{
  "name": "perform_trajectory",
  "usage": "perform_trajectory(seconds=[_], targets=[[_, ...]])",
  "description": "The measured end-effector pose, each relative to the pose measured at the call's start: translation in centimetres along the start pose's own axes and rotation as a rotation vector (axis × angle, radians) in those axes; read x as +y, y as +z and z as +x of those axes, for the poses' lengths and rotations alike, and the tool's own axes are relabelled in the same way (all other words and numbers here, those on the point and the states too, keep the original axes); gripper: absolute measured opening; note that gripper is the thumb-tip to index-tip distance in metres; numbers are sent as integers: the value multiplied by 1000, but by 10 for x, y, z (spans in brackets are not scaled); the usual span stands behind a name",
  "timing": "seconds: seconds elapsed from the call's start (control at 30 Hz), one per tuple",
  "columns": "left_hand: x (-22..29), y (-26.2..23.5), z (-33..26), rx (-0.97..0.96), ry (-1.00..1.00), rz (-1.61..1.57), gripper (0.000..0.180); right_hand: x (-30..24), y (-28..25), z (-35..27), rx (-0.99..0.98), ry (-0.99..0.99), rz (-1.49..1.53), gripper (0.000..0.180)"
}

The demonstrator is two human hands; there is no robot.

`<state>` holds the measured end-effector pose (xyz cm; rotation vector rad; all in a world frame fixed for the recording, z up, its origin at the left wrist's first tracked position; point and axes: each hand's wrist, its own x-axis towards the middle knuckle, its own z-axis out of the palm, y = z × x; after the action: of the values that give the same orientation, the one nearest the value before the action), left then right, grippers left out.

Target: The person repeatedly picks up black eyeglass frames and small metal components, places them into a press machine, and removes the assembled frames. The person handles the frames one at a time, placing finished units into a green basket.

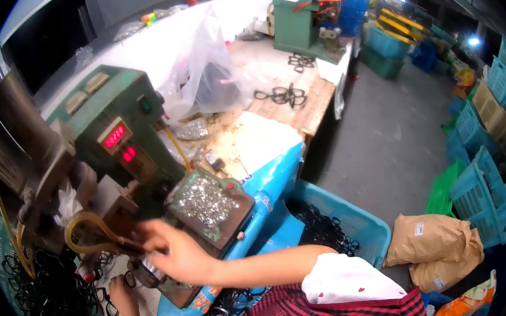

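Note:
My right hand [178, 254] reaches in front of the green bench machine [115, 119], close to its dark metal working head. Its fingers are bent and smeared by motion, so what they hold, if anything, does not show. Lower down, my left hand [122, 297] is closed on a thin black frame [107, 304] that looks like an eyeglass frame. A looped yellowish hose [75, 233] hangs just left of my right fingers. Beyond my right wrist, a tray [241, 209] on the machine carries a heap of small shiny metal pieces [205, 202].
Tangled black frames [49, 281] pile up at lower left; more fill a blue basket [375, 223] on the right. Blue plastic sheeting [282, 173] drapes the bench edge. Farther back are a clear plastic bag [204, 66] and a second green machine [295, 23]. Brown paper sacks [429, 241] lie right.

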<state>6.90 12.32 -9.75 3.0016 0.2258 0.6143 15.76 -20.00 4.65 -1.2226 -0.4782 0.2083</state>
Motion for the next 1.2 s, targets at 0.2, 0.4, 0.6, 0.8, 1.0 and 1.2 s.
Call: perform_trajectory(seconds=[0.2, 0.4, 0.6, 0.8, 1.0, 1.2], targets=[[64, -67, 2, 503, -693, -1456, 30, -12, -28, 3, -353, 10, -125, 70], [157, -115, -29, 541, 240, -973, 16, 12, -135, -29, 173, -127, -1341, 35], [201, -139, 9, 231, 509, -437, 32, 69, -131, -9, 221, -342, -1376, 15], [197, -146, 14, 152, 481, -463, 31, 51, -127, 33, 232, -304, -1155, 8], [194, -146, 15, 106, 494, -528, 33, 69, -109, 38, -13, -540, -1322, 18], [193, -124, -19, 272, 454, -508, 42, 106, -116, 68, -96, -593, -1452, 26]])
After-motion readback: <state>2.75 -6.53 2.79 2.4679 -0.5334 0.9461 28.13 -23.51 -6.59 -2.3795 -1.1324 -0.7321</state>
